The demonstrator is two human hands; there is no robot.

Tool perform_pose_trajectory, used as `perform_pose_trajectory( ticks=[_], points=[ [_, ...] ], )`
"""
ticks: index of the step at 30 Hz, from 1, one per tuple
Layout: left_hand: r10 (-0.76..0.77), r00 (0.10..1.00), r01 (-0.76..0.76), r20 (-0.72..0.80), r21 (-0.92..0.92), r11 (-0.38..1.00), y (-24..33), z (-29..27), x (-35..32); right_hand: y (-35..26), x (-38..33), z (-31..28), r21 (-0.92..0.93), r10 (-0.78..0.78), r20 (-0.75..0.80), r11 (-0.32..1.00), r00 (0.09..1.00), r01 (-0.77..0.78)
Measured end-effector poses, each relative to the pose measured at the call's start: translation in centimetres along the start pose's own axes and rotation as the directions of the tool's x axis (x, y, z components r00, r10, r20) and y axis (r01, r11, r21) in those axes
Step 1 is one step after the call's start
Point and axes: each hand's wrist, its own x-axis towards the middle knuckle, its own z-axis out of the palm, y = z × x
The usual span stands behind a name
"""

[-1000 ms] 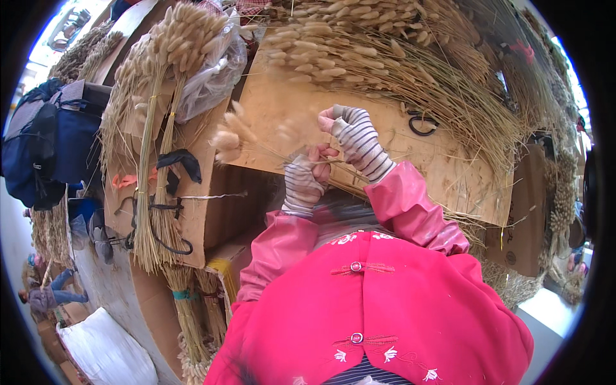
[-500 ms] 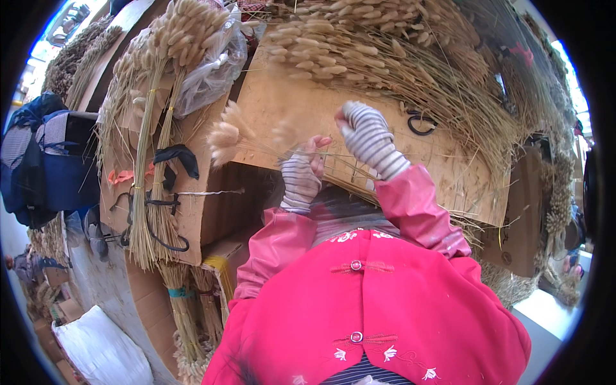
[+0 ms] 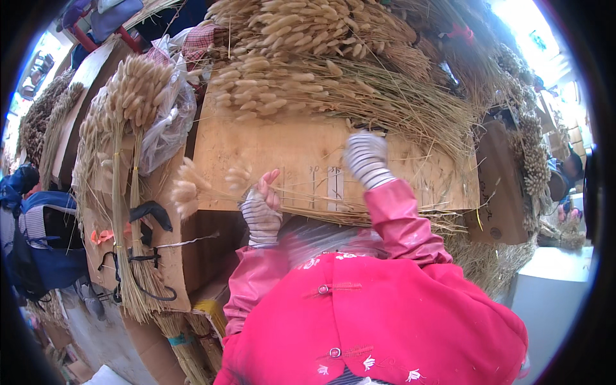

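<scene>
My left hand (image 3: 262,206), in a striped fingerless glove, is closed round the thin stems of a few bunny tail grass stalks (image 3: 192,186). Their fluffy cream heads stick out to its left, and the stems run right along the near edge of the wooden board (image 3: 256,147). One finger points upward. My right hand (image 3: 367,157), gloved alike, hovers over the board, just short of a large pile of bunny tail grass (image 3: 282,86). Motion smears it and its fingers are hidden, so I cannot see what it holds. A dark object (image 3: 372,129) shows partly behind it.
Tied bunches of dried grass (image 3: 125,192) lean over a cardboard box (image 3: 183,263) on the left, beside a crumpled clear plastic bag (image 3: 167,128). A dark blue bag (image 3: 48,237) hangs farther left. At the right stands a cardboard panel (image 3: 504,186), with a white box-like surface (image 3: 555,282) below.
The whole view has shifted, with the board now lower and farther left. My right hand has moved away from my left, right and toward the pile. My left hand keeps hold of the stems.
</scene>
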Motion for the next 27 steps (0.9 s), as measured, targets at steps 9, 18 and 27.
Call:
perform_pose_trajectory(
  ticks=[9, 18, 27],
  points=[
    [-0.095, 0.995, 0.094, -0.028, -0.042, 0.995, 0.1, -0.1, -0.4, 5.9, 1.0, 1.3, 0.221, 0.254, -0.277, 0.955, 0.926, -0.196],
    [-0.062, 0.99, 0.058, -0.125, -0.034, 0.998, -0.4, 0.0, -0.2, 5.8, 2.9, 2.1, 0.281, -0.096, -0.301, 0.942, 0.949, 0.184],
    [-0.112, 0.975, 0.11, -0.191, -0.021, 0.994, 0.0, 0.2, -0.6, 2.8, 5.3, 2.4, 0.085, 0.192, -0.328, 0.981, 0.925, -0.173]
  ],
)
